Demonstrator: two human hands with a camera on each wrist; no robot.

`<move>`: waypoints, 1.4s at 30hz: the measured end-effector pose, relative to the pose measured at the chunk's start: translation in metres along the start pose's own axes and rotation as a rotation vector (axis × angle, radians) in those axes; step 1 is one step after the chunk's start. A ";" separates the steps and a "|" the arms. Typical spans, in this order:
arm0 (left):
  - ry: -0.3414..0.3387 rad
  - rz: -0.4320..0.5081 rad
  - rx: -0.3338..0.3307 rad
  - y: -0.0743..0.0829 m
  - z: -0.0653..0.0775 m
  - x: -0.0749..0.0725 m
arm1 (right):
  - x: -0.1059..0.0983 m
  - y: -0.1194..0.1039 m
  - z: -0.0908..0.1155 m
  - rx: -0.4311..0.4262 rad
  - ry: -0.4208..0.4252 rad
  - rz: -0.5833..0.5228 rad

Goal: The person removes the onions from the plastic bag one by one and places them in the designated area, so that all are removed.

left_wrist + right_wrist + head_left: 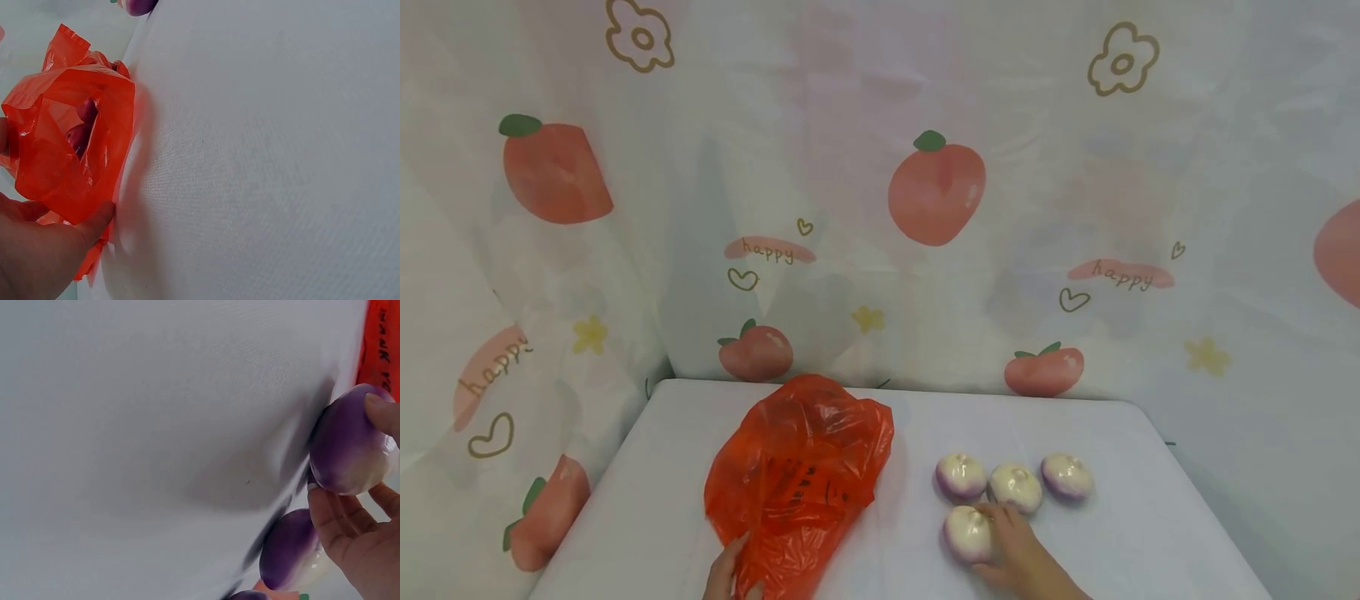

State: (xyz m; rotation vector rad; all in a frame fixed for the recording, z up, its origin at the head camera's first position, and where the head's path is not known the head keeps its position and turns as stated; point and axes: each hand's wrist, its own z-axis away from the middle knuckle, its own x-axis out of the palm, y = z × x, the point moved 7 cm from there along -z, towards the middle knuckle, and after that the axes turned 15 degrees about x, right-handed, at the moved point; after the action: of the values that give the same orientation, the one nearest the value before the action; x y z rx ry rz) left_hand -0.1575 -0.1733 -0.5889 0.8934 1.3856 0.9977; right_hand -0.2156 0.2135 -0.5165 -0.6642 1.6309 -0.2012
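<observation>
Your left hand [723, 575], cut off at head view's bottom edge, holds red bag [805, 479] on tabletop [891, 575]; dark things [78, 136] inside hard to identify. Your right hand [1021, 552] grips nearest bulb [966, 535], partly covering it; three bulbs [1017, 490] beyond.

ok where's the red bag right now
In the head view, the bag lies on the left half of the table, left of the purple-white bulbs, its near end held by the left hand.

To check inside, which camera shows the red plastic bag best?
The left wrist view: there the red plastic bag gapes open, showing dark rounded objects inside. The head view shows mainly its outside; right wrist, only a printed part.
</observation>
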 end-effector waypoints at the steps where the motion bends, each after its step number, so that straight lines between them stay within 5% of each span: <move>1: 0.004 -0.004 0.002 0.001 0.000 0.000 | 0.000 0.002 0.000 0.008 0.001 0.005; 8: -0.005 -0.009 -0.012 0.005 0.002 0.002 | -0.004 0.003 0.001 -0.024 0.029 0.026; 17: -0.036 0.003 -0.047 0.001 0.002 0.004 | -0.005 0.005 0.006 -0.070 0.176 0.113; 26: -0.038 0.017 -0.046 0.002 0.001 0.005 | -0.001 0.011 0.006 0.042 0.055 0.062; 35: -0.033 0.020 -0.025 0.001 -0.001 0.003 | -0.008 0.005 0.008 -0.122 0.200 0.102; 42: 0.001 0.043 -0.011 -0.006 0.001 0.002 | -0.018 -0.006 0.004 -0.117 0.256 0.085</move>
State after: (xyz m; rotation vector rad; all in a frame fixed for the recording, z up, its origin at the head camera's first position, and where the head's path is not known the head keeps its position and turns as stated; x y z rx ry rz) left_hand -0.1561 -0.1737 -0.5950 0.9180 1.3662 1.0373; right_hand -0.2093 0.2188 -0.4992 -0.6777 1.9246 -0.1333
